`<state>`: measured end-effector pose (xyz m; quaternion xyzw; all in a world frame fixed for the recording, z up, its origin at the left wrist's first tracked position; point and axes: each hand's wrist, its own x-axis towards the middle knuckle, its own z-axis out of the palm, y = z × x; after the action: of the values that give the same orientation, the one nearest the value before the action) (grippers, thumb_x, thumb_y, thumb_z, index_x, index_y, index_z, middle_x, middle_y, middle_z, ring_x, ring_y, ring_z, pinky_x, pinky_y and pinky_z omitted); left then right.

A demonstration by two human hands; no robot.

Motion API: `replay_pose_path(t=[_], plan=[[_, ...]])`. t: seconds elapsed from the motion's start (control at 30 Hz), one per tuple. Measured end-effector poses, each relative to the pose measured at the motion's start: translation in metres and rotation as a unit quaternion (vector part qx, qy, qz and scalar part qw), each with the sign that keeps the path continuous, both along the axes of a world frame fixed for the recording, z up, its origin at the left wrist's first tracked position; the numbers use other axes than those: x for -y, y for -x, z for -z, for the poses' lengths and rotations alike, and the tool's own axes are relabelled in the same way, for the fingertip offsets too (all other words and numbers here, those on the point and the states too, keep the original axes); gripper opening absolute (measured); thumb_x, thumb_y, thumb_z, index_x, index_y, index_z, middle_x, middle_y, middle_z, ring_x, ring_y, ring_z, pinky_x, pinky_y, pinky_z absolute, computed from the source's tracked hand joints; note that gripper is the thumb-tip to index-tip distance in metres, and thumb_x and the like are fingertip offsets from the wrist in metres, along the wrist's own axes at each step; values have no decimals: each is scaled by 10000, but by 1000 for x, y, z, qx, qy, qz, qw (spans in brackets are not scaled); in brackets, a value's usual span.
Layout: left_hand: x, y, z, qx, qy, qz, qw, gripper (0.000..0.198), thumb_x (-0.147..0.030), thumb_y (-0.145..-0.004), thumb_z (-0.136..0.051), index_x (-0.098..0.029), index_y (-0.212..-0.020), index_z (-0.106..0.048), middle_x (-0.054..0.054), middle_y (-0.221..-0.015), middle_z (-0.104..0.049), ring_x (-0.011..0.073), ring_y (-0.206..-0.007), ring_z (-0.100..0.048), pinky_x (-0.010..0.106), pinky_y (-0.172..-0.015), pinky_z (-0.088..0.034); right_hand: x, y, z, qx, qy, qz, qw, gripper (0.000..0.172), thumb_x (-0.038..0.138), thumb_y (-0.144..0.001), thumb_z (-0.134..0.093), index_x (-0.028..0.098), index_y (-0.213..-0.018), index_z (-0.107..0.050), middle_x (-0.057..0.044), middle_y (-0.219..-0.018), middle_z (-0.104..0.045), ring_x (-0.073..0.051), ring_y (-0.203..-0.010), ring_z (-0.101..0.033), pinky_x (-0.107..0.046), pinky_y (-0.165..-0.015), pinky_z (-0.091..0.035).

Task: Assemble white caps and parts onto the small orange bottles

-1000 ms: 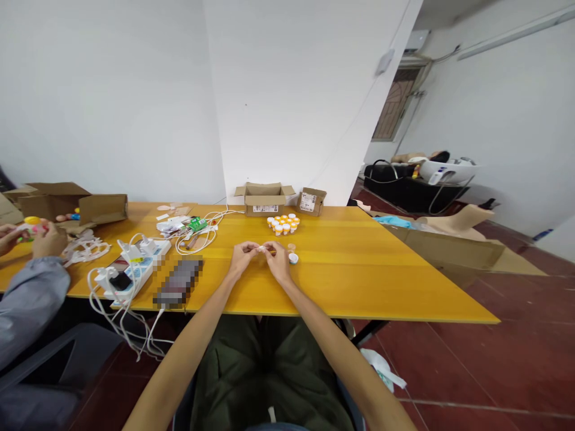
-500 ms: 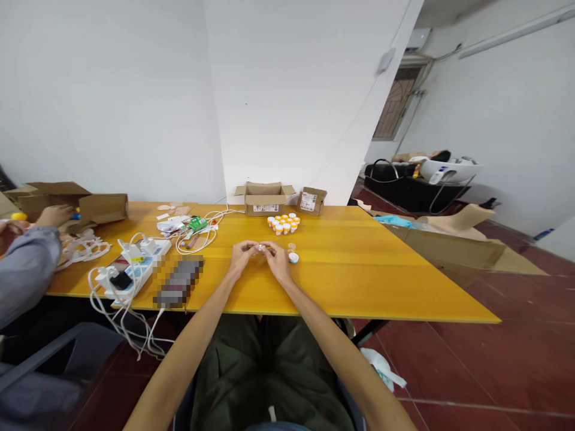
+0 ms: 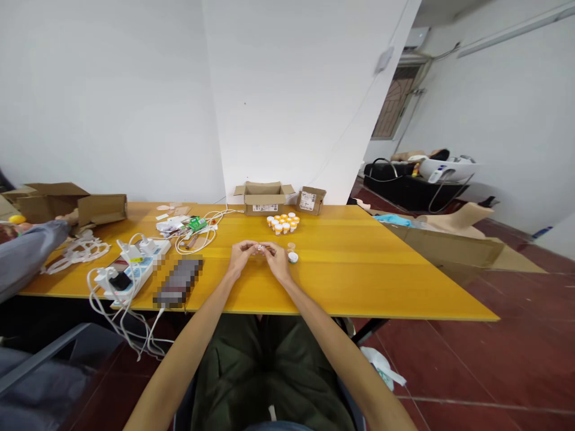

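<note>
Between the fingertips of both hands is a small white and reddish item (image 3: 260, 248), too small to name. My left hand (image 3: 241, 257) pinches it from the left, and my right hand (image 3: 277, 260) pinches it from the right, just above the yellow wooden table (image 3: 350, 263). Beside my right hand lies an open white round container (image 3: 293, 257), with a small clear round piece (image 3: 291, 246) behind it. Farther back stands a group of several small bottles (image 3: 283, 223) with white and orange tops.
Two cardboard boxes, one open (image 3: 265, 200) and one smaller (image 3: 311, 201), stand at the back. Left are a phone (image 3: 178, 282), a power strip (image 3: 144, 269), cables and a green packet (image 3: 196, 224). A person's sleeve (image 3: 27, 257) reaches toward another box (image 3: 103, 209) at far left.
The other person's arm at far left has shifted, and the hand at the box is now mostly hidden. My hands stay in nearly the same place, still on the small item.
</note>
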<state>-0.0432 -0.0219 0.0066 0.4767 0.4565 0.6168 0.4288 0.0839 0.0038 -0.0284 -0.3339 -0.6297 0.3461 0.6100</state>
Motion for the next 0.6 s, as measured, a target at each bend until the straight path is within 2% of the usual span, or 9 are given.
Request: replay_pose_path(t=[0.6], plan=[[2,-2,-2,-4,-10,14,1000,276,-348,-531,-876,-178,-669,-707,38,-709,-725,177,-710,-662,295,-699,-533,4,2,-5,-26,22,-8,999,164,389,-775,-647,231,-803,-685,-38,-796,-755,-219,-744,-706,-334,-702,-574]])
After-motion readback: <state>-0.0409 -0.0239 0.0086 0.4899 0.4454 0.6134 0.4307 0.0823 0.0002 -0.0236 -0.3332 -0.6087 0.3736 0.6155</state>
